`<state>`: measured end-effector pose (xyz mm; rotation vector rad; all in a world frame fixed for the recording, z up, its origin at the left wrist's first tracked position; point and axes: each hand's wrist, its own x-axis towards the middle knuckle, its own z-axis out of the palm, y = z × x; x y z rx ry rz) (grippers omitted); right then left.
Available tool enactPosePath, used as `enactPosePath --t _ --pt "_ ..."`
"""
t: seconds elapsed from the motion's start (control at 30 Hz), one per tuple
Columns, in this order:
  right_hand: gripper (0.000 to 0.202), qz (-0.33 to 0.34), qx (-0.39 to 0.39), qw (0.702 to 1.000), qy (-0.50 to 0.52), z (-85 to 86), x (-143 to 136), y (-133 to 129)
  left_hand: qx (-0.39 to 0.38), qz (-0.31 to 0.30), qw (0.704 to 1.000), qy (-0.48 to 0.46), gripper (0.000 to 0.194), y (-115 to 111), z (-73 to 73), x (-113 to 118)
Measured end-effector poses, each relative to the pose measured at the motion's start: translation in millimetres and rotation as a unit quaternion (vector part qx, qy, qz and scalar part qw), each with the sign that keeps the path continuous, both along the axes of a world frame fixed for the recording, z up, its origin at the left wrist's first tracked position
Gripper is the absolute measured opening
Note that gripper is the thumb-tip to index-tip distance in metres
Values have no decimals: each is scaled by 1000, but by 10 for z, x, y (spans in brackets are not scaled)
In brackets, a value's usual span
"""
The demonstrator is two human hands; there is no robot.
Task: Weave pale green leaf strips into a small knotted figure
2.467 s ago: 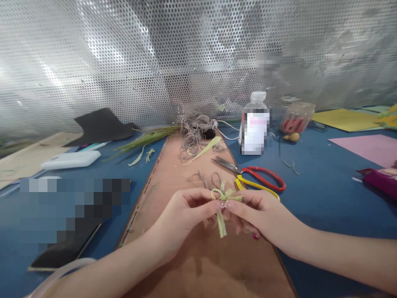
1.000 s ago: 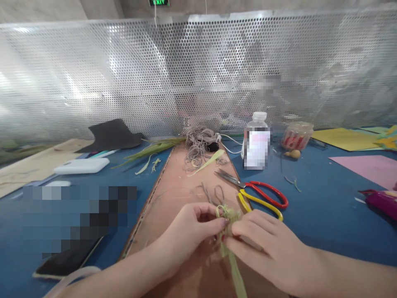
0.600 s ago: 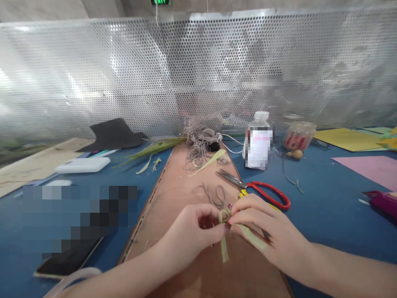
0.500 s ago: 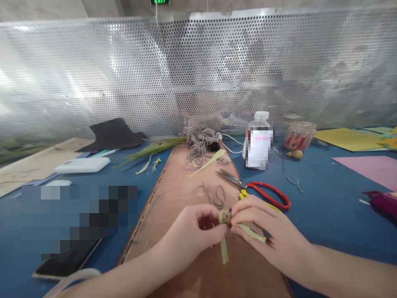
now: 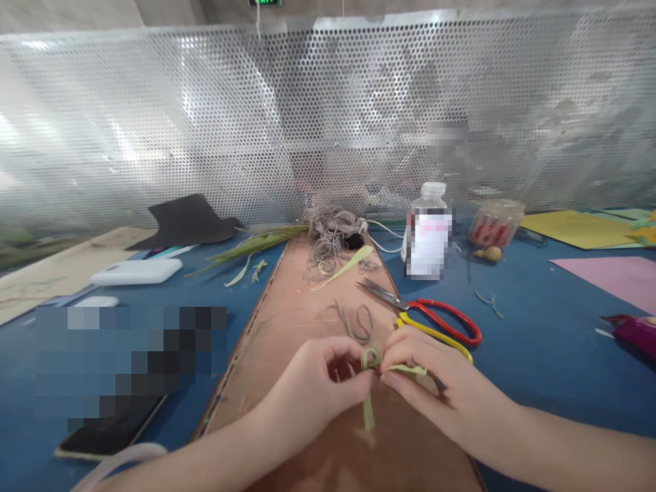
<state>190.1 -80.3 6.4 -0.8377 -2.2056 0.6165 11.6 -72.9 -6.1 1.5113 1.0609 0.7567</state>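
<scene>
A pale green strip of leaf or husk (image 5: pixel 368 411), bent into a small loop at its top, hangs between my two hands over the brown board. Thumb and fingers of my left hand (image 5: pixel 328 379) pinch the looped part from the left. My right hand (image 5: pixel 441 376) pinches it from the right, with another length of the strip running along its fingers. A small reddish spot shows where the fingertips meet; what it is I cannot make out. Scissors (image 5: pixel 397 301) with one red and one yellow handle lie just beyond my right hand. A grey cord piece (image 5: pixel 363 324) curls in front of my fingers.
Grey tangled cord (image 5: pixel 333 229) lies at the board's far end beside a leaf strip (image 5: pixel 346 266). A bottle (image 5: pixel 434 198) and a clear jar (image 5: pixel 496 222) stand behind the scissors. A dark phone-like slab (image 5: pixel 107 430) lies left; a perforated metal screen (image 5: pixel 328 123) closes the back.
My right fingers have shifted slightly, and the strip end along them now lies flatter and shorter in view. More of the yellow scissor handle shows. My left hand keeps its pinch.
</scene>
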Motion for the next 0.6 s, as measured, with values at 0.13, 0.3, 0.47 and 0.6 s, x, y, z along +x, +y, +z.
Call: enactPosePath --t 0.13,0.3,0.47,0.6 --pt "10 -14 16 1000 -4 -10 8 11 8 8 1000 14 10 -6 0 0" --pt "9 -45 46 997 -38 -7 15 29 28 5 999 35 12 -12 14 -7" --pt "8 -80 22 996 -38 6 17 46 49 7 997 54 14 -19 14 -9" --pt "6 -101 -28 994 -39 1 16 39 59 12 996 70 14 -21 32 -6"
